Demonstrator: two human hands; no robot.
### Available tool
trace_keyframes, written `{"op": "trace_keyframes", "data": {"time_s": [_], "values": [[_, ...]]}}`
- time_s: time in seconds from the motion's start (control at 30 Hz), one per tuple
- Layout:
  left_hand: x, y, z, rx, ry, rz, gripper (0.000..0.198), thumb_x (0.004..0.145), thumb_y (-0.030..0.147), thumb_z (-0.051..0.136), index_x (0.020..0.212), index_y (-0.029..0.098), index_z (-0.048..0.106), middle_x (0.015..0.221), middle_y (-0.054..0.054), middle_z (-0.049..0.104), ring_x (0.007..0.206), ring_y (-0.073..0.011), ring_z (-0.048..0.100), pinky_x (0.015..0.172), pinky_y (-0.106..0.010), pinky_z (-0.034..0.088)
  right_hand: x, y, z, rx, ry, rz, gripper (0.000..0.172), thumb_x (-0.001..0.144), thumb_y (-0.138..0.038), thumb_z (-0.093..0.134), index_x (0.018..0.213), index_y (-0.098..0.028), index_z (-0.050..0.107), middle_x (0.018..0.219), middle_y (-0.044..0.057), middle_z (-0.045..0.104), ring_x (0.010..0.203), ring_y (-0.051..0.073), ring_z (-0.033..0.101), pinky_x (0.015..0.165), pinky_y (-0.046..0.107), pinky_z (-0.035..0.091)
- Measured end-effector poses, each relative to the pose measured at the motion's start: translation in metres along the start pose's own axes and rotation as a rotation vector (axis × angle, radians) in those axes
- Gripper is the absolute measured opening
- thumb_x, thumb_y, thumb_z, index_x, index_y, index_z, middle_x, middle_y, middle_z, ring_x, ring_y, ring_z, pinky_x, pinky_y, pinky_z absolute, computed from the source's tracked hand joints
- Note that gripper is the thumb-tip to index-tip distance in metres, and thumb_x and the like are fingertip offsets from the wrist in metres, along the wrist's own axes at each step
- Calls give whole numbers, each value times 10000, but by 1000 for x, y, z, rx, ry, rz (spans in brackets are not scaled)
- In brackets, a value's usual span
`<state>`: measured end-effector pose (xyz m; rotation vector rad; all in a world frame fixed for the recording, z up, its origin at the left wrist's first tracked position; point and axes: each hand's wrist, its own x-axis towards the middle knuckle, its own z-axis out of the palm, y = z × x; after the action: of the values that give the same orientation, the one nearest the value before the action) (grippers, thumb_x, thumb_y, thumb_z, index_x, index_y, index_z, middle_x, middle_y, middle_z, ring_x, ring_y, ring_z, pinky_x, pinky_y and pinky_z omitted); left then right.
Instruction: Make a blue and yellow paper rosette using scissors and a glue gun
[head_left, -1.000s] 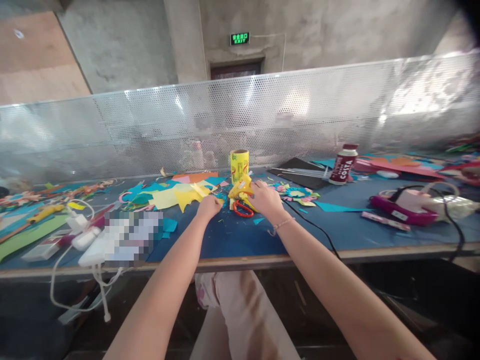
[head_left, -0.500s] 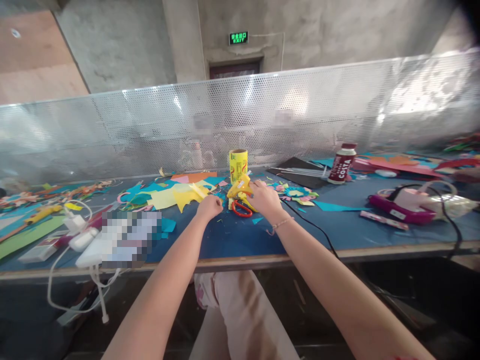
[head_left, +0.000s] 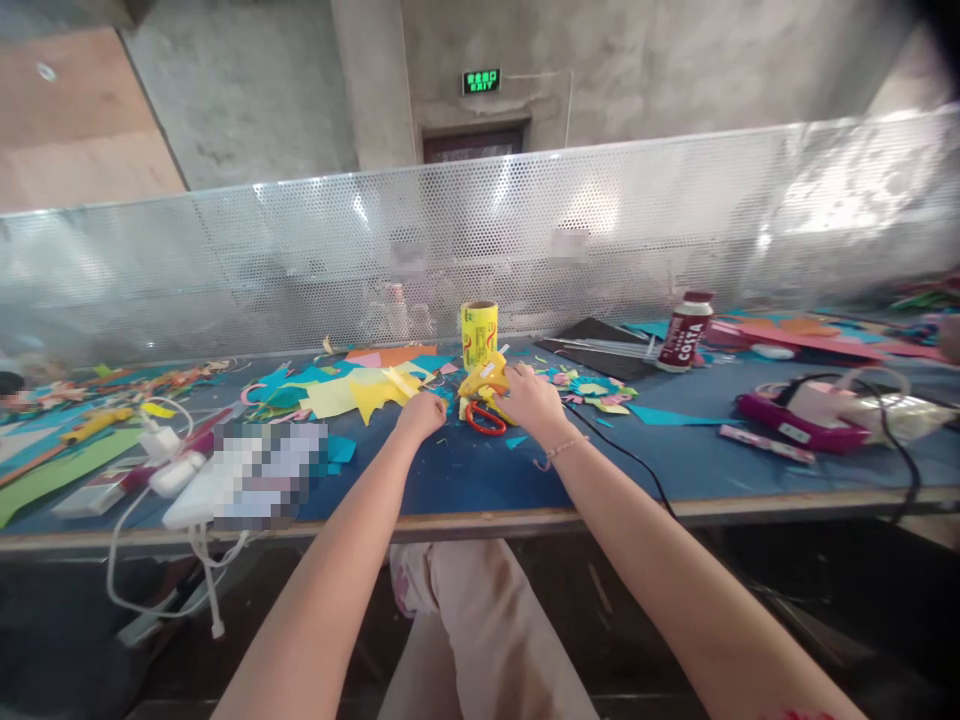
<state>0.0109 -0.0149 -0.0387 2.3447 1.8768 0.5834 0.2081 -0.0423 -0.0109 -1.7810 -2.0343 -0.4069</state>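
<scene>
My right hand [head_left: 531,402] is wrapped round a yellow glue gun [head_left: 483,376] on the blue table [head_left: 465,470], its black cord [head_left: 630,455] trailing off the front edge. My left hand [head_left: 421,413] is a closed fist beside it, pinching something small that I cannot make out. Red-handled scissors [head_left: 484,418] lie just under the glue gun. Yellow cut paper [head_left: 360,392] lies left of my left hand. A paper flower [head_left: 596,388] in teal, yellow and pink sits right of my right hand.
A yellow roll [head_left: 478,334] stands behind the glue gun. A brown bottle [head_left: 684,331] stands at the back right, by black sheets [head_left: 600,342]. A pink tool with cable [head_left: 795,422] lies right. White chargers and cords [head_left: 176,475] lie left. A perforated metal screen [head_left: 480,240] backs the table.
</scene>
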Motion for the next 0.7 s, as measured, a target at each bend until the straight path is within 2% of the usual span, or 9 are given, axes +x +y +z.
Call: {"op": "trace_keyframes", "data": {"time_s": [0.17,0.33,0.4,0.53,0.7], "values": [[-5,2,-4,-1,-10,41,186,740,138,494,725,155,678,749,-65,680,746,-172,618,692,-241,451,0,-2,1,62,-5,55,492,790,-540,515,1098,-157,505,1101,129,563,948,243,589,724,301,434],[-7,0,-1,77,48,60,193,770,319,554,788,169,674,834,-85,661,811,-200,614,732,-281,465,2,-3,5,111,8,85,620,708,-630,557,1094,-152,473,1075,125,569,954,260,589,716,315,441],[-6,0,0,109,68,51,216,748,358,594,837,173,663,905,-93,647,856,-211,609,750,-288,468,2,-3,6,122,18,93,617,709,-628,556,1092,-153,468,1085,126,567,961,257,586,721,316,441],[-7,0,-2,175,61,69,180,765,312,562,846,177,650,935,-94,634,903,-222,602,772,-298,468,4,-2,9,136,47,115,535,748,-569,536,1080,-154,470,1098,124,566,964,244,584,725,312,441],[-12,1,-11,231,35,58,159,759,203,507,753,190,666,861,-87,658,873,-219,611,741,-294,467,5,0,11,137,58,120,434,791,-460,495,1094,-150,472,1105,123,569,959,235,586,717,306,442]]}}
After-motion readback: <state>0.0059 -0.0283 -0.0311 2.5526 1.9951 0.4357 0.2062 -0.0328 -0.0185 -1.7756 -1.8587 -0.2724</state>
